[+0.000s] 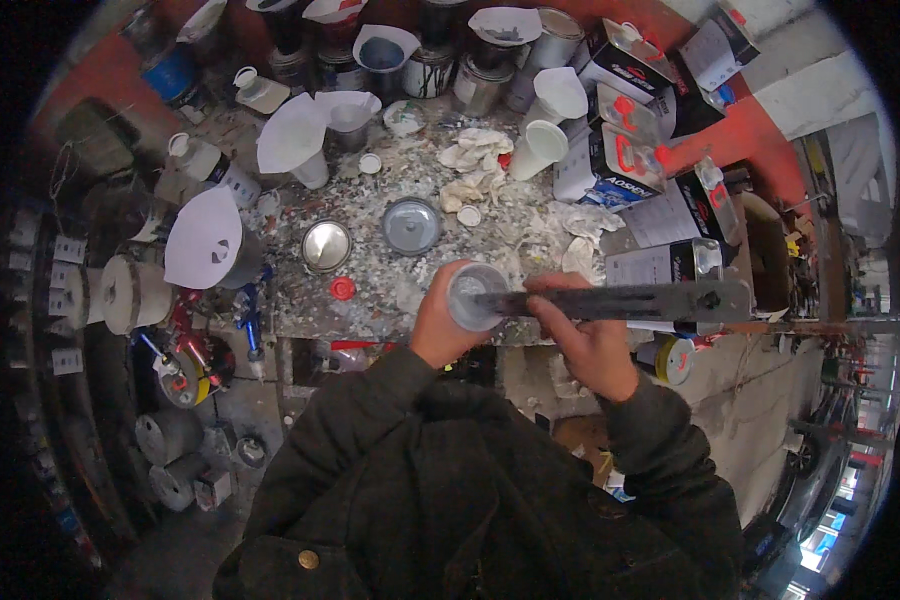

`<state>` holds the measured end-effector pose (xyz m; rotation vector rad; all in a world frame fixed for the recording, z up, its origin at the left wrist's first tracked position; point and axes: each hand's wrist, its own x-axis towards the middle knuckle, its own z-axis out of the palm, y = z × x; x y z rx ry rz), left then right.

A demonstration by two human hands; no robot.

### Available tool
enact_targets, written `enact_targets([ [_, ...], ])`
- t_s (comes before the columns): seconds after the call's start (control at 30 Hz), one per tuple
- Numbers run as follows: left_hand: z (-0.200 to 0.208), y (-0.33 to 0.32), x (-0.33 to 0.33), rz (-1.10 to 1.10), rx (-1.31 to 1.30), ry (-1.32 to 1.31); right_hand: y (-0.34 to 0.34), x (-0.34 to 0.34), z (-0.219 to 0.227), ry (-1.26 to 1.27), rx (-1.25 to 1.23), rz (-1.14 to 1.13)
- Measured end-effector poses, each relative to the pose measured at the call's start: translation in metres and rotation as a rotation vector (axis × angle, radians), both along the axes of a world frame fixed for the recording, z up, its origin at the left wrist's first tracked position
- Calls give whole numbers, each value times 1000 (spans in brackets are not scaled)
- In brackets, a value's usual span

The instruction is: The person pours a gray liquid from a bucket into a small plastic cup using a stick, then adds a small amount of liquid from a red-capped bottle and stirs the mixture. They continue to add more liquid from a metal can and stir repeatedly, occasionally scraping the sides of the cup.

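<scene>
My left hand point(436, 328) is wrapped round a translucent plastic cup point(468, 314) at the near edge of the workbench. A dark, flat stirring stick point(635, 303) lies almost level, its left end inside the cup. My right hand point(592, 352) grips this stick near its middle, thumb and fingers closed on it. The cup's contents look pale grey; how full it is I cannot tell. Just beyond the cup are a round grey lid point(411, 226), a silvery lid point(327, 246) and a small red cap point(342, 288).
Paint-spattered workbench point(370, 318). Metal cans point(660, 268) line its right side, near the stick's outer end. Crumpled rags point(475, 160) lie behind. Cups with paper strainers, one a large strainer point(202, 238), stand left and back. A blue spray gun point(254, 318) hangs at the left front.
</scene>
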<state>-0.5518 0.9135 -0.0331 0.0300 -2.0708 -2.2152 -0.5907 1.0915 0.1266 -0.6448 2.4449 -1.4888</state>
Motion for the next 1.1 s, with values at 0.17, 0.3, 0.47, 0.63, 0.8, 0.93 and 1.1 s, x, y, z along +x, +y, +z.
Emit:
enact_targets([
  [0.17,6,-9,-5,-41,-152,84,8,-30,40,190,187,419],
  [0.3,10,-11,-5,-110,-170,67,9,-35,37,351,340,498],
  [0.47,4,-11,-2,-78,-170,40,3,-20,34,327,331,508],
  [0.63,2,-5,-2,-25,-144,58,-1,-16,35,361,198,315],
  [0.8,4,-1,-3,-7,-78,4,8,-8,30,329,272,369],
  [0.93,-10,6,-3,14,-47,-39,4,-3,22,324,132,306],
  [1.1,1,4,-4,32,-95,40,9,-4,22,425,222,195],
])
